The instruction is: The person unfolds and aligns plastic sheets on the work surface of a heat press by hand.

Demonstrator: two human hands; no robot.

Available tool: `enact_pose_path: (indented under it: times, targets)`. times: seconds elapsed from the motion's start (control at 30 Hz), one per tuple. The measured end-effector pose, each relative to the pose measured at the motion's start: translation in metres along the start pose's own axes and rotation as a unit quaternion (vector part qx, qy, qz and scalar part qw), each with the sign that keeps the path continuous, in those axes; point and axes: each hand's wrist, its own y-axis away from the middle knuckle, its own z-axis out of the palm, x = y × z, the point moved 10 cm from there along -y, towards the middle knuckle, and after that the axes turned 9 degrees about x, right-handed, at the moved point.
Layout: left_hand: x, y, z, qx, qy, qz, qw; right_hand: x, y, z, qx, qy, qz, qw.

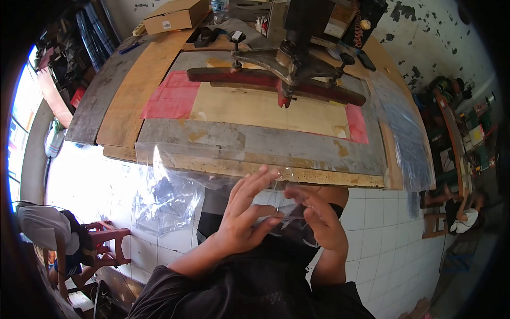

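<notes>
Just in front of the bench's near edge, I have a piece of clear plastic film [289, 211] between my hands. My left hand [244, 215] pinches it between thumb and index finger, while the other fingers stretch upward. Curled around the film's right side is my right hand [321, 220], its fingertips slightly blurred. Whether this piece joins the larger clear plastic sheet [170, 199] hanging over the bench edge at left, I cannot tell. Beyond my hands stands a press with a red bar [239, 77], above a pale yellow panel [249, 106] with pink-red patches at both ends.
Blue-tinted plastic sheets [406, 143] drape over the bench's right side. A cardboard box [176, 16] sits at the back left, and a dark phone-like object [366, 60] lies at the back right. Other people sit at far left and far right. A red stool [109, 242] stands at left.
</notes>
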Motion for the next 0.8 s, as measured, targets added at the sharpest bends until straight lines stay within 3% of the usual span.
enact_pose_path:
  times: [0.13, 0.2, 0.23, 0.33, 0.37, 0.43, 0.57, 0.63, 0.7, 0.8]
  targets:
    - [-0.003, -0.006, -0.014, -0.013, 0.051, 0.002, 0.999, 0.033, -0.001, 0.002, -0.085, -0.116, 0.041, 0.989]
    - [-0.01, -0.004, -0.016, -0.06, 0.067, -0.012, 0.996, 0.067, 0.005, 0.013, -0.142, -0.181, 0.139, 0.963]
    - [-0.009, -0.005, -0.016, -0.059, 0.066, -0.011, 0.996, 0.09, 0.005, 0.015, -0.142, -0.181, 0.138, 0.963]
    - [-0.005, -0.019, -0.031, 0.018, 0.062, -0.017, 0.998, 0.143, 0.02, 0.046, -0.201, -0.185, 0.224, 0.936]
    - [-0.004, -0.023, -0.033, 0.019, 0.06, -0.016, 0.998, 0.131, 0.023, 0.057, -0.238, -0.181, 0.22, 0.928]
    - [0.0, -0.027, -0.038, 0.012, 0.071, -0.003, 0.997, 0.144, 0.025, 0.07, -0.295, -0.16, 0.121, 0.934]
    - [-0.012, -0.028, -0.06, 0.049, 0.158, -0.036, 0.986, 0.124, 0.026, 0.097, -0.345, -0.14, 0.111, 0.921]
    - [-0.011, -0.032, -0.073, 0.067, 0.143, -0.048, 0.986, 0.109, 0.022, 0.109, -0.367, -0.209, 0.065, 0.904]
    - [-0.012, -0.031, -0.089, 0.146, 0.107, -0.043, 0.983, 0.136, 0.025, 0.127, -0.372, -0.245, 0.08, 0.892]
    - [-0.013, -0.029, -0.115, 0.184, 0.056, -0.001, 0.981, 0.125, 0.025, 0.152, -0.354, -0.384, 0.211, 0.827]
